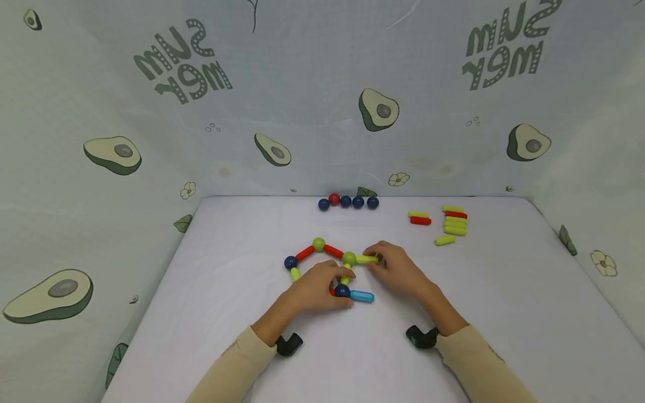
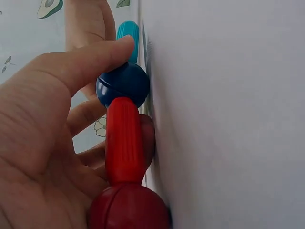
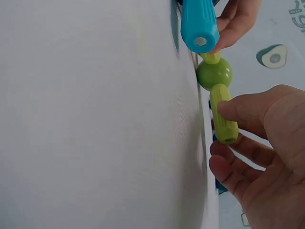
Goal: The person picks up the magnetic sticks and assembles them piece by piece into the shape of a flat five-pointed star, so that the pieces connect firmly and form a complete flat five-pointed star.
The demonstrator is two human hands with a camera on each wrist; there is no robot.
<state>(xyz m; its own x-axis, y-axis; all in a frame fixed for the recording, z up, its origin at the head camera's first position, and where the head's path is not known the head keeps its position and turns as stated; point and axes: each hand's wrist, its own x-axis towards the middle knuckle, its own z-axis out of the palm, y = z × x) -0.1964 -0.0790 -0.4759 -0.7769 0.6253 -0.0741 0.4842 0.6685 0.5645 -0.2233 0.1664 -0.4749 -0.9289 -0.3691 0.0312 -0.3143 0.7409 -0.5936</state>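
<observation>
My left hand (image 1: 314,286) bends over the near right part of a flat ring of balls and rods. Its thumb lies against a dark blue ball (image 2: 123,88), its other fingers curled behind. From that ball a light blue rod (image 1: 361,296) points right, and a red rod (image 2: 124,143) leads to a red ball (image 2: 128,207), which the left hand hides in the head view. My right hand (image 1: 397,270) pinches a yellow-green rod (image 3: 224,119) between thumb and fingers, its far end at a green ball (image 1: 349,258).
The ring's far side has another green ball (image 1: 318,244), red rods (image 1: 304,253) and a blue ball (image 1: 290,262). A row of several blue balls and one red ball (image 1: 334,199) lies along the back edge. Loose yellow-green and red rods (image 1: 456,223) lie at back right.
</observation>
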